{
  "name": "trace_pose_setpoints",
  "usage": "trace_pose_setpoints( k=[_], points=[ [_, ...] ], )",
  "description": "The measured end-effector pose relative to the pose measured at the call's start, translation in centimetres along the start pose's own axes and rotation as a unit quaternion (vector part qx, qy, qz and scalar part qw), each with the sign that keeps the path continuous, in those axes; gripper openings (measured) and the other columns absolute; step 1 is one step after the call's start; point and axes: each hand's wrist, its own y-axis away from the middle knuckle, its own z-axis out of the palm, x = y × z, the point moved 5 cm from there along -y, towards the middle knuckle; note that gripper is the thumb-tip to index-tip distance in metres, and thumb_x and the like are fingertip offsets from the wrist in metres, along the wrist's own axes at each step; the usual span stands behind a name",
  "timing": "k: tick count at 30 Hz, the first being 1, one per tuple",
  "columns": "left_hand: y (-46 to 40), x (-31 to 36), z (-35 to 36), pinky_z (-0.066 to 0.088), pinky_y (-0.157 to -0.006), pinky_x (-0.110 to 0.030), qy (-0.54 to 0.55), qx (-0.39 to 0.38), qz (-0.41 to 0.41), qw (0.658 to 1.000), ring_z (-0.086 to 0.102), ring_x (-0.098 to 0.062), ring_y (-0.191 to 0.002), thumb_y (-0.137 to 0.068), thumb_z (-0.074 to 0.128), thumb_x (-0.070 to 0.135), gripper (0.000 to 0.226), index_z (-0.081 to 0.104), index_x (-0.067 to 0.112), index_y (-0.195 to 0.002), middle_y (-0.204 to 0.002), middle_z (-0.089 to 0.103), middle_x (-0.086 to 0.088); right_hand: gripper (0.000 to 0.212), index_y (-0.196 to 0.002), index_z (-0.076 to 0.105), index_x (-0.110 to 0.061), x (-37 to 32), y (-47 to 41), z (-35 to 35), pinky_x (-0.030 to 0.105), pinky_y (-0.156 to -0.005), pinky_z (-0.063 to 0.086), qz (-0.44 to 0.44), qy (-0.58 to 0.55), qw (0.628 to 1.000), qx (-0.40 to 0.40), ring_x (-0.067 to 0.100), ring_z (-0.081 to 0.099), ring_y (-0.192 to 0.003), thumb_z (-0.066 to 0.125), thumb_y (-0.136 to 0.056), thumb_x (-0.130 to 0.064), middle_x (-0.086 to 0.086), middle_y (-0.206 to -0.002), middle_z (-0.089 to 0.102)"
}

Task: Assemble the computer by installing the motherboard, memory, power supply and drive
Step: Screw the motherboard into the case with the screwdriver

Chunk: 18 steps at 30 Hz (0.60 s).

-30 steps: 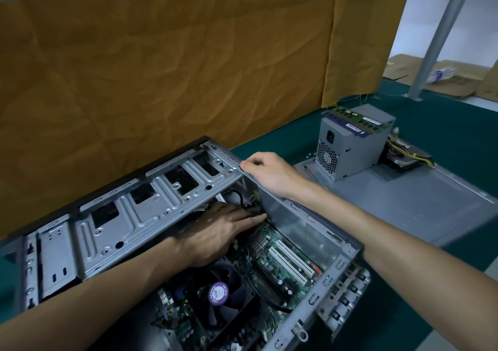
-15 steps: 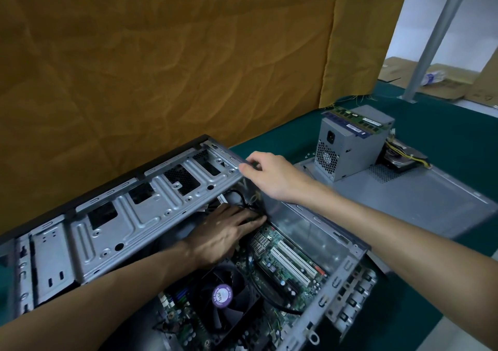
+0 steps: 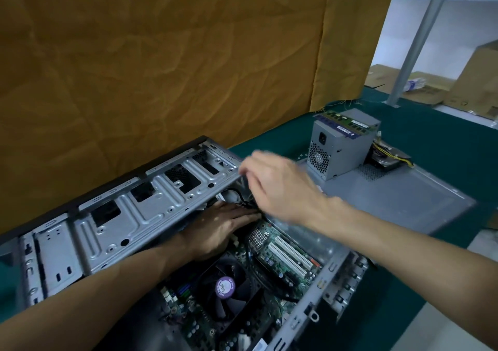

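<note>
The open grey computer case (image 3: 140, 215) lies on its side on the green table. The motherboard (image 3: 272, 256) sits inside it, with a black CPU fan (image 3: 225, 287) carrying a purple sticker. My left hand (image 3: 218, 232) reaches under the drive cage and lies flat, fingers straight, against black cables (image 3: 242, 202) at the board's far edge. Blurred by motion, my right hand (image 3: 280, 186) hovers above the case's far corner with fingers loosely bent and nothing seen in them. The power supply (image 3: 339, 151) stands at the back right with memory sticks (image 3: 347, 124) on top. A drive (image 3: 390, 159) lies behind it.
The power supply and drive rest on the case's grey side panel (image 3: 404, 197), flat on the table at right. A brown cloth backdrop (image 3: 161, 81) hangs behind the case. A metal post (image 3: 415, 40) and cardboard boxes (image 3: 479, 81) stand at the far right.
My right hand has let go of the case's far rim and lifted up and to the right. My left hand stays flat inside the case.
</note>
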Motion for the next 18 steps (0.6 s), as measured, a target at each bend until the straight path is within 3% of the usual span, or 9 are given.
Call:
trace_pose_setpoints(
  k=[2, 4, 5, 8, 10, 12, 14, 16, 18],
  points=[
    [0.4, 0.0, 0.2, 0.042, -0.107, -0.039, -0.003, 0.007, 0.006, 1.0, 0.057, -0.028, -0.125, -0.085, 0.064, -0.003, 0.062, 0.056, 0.016, -0.143, -0.141, 0.061, -0.009, 0.022, -0.11, 0.064, -0.012, -1.6, 2.3, 0.7, 0.042, -0.065, 0.053, 0.034, 0.01, 0.992, -0.125, 0.028, 0.065, -0.078, 0.047, -0.097, -0.007, 0.009, -0.092, 0.069],
    [0.4, -0.1, 0.3, 0.047, -0.102, -0.039, -0.021, 0.006, -0.011, 1.0, 0.059, -0.033, -0.12, -0.079, 0.069, -0.002, 0.063, 0.057, 0.011, -0.14, -0.135, 0.061, -0.014, 0.024, -0.108, 0.062, -0.01, -1.9, 4.1, 2.1, 0.032, -0.046, 0.039, 0.089, 0.066, 0.959, -0.259, 0.021, 0.055, -0.061, 0.046, -0.091, -0.002, 0.006, -0.078, 0.058],
    [0.4, -0.1, 0.3, 0.045, -0.104, -0.041, -0.03, 0.013, -0.021, 0.999, 0.056, -0.035, -0.123, -0.08, 0.067, 0.001, 0.066, 0.054, 0.011, -0.144, -0.137, 0.058, -0.016, 0.022, -0.106, 0.06, -0.008, -1.8, 4.6, 2.7, 0.03, -0.043, 0.032, 0.126, 0.075, 0.939, -0.312, 0.02, 0.053, -0.059, 0.046, -0.09, -0.001, 0.006, -0.077, 0.054],
    [-0.2, 0.0, 0.4, 0.032, -0.113, -0.044, -0.068, -0.026, -0.054, 0.996, 0.04, -0.035, -0.135, -0.091, 0.053, 0.008, 0.071, 0.033, 0.017, -0.158, -0.15, 0.043, -0.013, 0.02, -0.112, 0.058, -0.003, -1.2, 5.2, 4.6, 0.032, -0.049, 0.04, 0.223, 0.072, 0.878, -0.418, 0.03, 0.065, -0.081, 0.047, -0.096, -0.004, 0.013, -0.105, 0.062],
    [-0.5, 0.0, 0.5, 0.026, -0.117, -0.043, -0.079, -0.059, -0.082, 0.992, 0.033, -0.033, -0.139, -0.094, 0.047, 0.01, 0.074, 0.02, 0.022, -0.162, -0.153, 0.034, -0.012, 0.042, -0.139, 0.047, 0.001, -0.3, 5.6, 6.1, 0.04, -0.072, 0.056, 0.265, 0.077, 0.847, -0.454, 0.034, 0.068, -0.107, 0.048, -0.098, -0.003, 0.018, -0.133, 0.059],
    [-0.6, 0.1, 0.4, 0.025, -0.116, -0.042, -0.089, -0.069, -0.096, 0.989, 0.032, -0.032, -0.138, -0.094, 0.046, 0.01, 0.075, 0.017, 0.023, -0.162, -0.15, 0.034, -0.013, 0.068, -0.159, 0.016, 0.002, 0.4, 5.7, 6.9, 0.045, -0.097, 0.055, 0.285, 0.083, 0.832, -0.469, 0.036, 0.061, -0.123, 0.047, -0.099, -0.002, 0.023, -0.149, 0.048],
    [-0.7, 0.0, 0.6, 0.027, -0.114, -0.042, -0.087, -0.067, -0.091, 0.99, 0.034, -0.033, -0.135, -0.094, 0.047, 0.01, 0.075, 0.018, 0.023, -0.162, -0.148, 0.036, -0.013, 0.08, -0.162, -0.006, -0.004, 0.8, 5.6, 7.1, 0.042, -0.093, 0.057, 0.298, 0.081, 0.824, -0.475, 0.034, 0.065, -0.116, 0.044, -0.099, -0.001, 0.026, -0.152, 0.043],
    [-0.8, -0.1, 0.5, 0.029, -0.113, -0.042, -0.079, -0.07, -0.094, 0.99, 0.035, -0.033, -0.133, -0.094, 0.047, 0.011, 0.075, 0.017, 0.023, -0.162, -0.146, 0.037, -0.014, 0.084, -0.162, -0.012, -0.01, 1.1, 5.3, 7.5, 0.036, -0.069, 0.057, 0.309, 0.067, 0.819, -0.478, 0.029, 0.069, -0.093, 0.042, -0.099, -0.002, 0.026, -0.152, 0.044],
    [-0.9, -0.2, 0.9, 0.029, -0.112, -0.043, -0.07, -0.076, -0.093, 0.99, 0.036, -0.034, -0.132, -0.095, 0.047, 0.011, 0.075, 0.016, 0.022, -0.162, -0.146, 0.037, -0.014, 0.084, -0.162, -0.014, -0.012, 1.3, 5.2, 8.0, 0.036, -0.062, 0.055, 0.321, 0.055, 0.814, -0.482, 0.029, 0.067, -0.084, 0.041, -0.099, -0.003, 0.027, -0.151, 0.046]
  ],
)
